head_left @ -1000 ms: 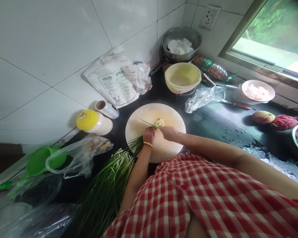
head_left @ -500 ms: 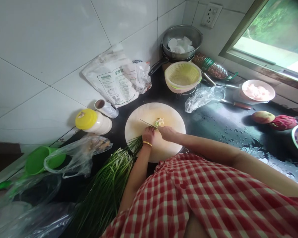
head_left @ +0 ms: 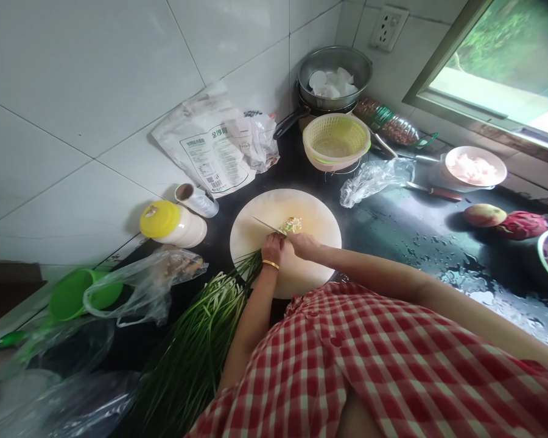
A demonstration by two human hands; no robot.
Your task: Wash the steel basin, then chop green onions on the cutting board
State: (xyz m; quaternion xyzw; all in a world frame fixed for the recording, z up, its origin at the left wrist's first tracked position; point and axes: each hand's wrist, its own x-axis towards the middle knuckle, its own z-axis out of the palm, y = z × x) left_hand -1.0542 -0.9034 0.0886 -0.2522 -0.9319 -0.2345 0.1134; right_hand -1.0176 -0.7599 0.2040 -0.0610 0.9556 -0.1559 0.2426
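On a round white cutting board [head_left: 310, 210], my right hand [head_left: 305, 246] is closed round the handle of a knife [head_left: 267, 224], whose blade points to the far left. Just below the blade, my left hand [head_left: 273, 248] has its fingers curled over a bunch of garlic chives [head_left: 248, 264] and presses it to the board. Small chopped pieces [head_left: 293, 225] lie in a little heap beyond the blade. More long chives [head_left: 196, 347] spread over the counter left of my left forearm. The knife's handle is mostly hidden in my right hand.
A yellow-lidded jar [head_left: 173, 224] and a plastic film roll [head_left: 196, 201] stand left of the board. Behind it are a yellow colander [head_left: 337, 139] and a crumpled plastic bag [head_left: 369, 180]. A red-handled knife [head_left: 442, 194], a bowl [head_left: 497, 161] and fruit [head_left: 484, 215] are at right.
The knife and my right hand have shifted slightly to the left. My left hand stays on the chives in almost the same place.
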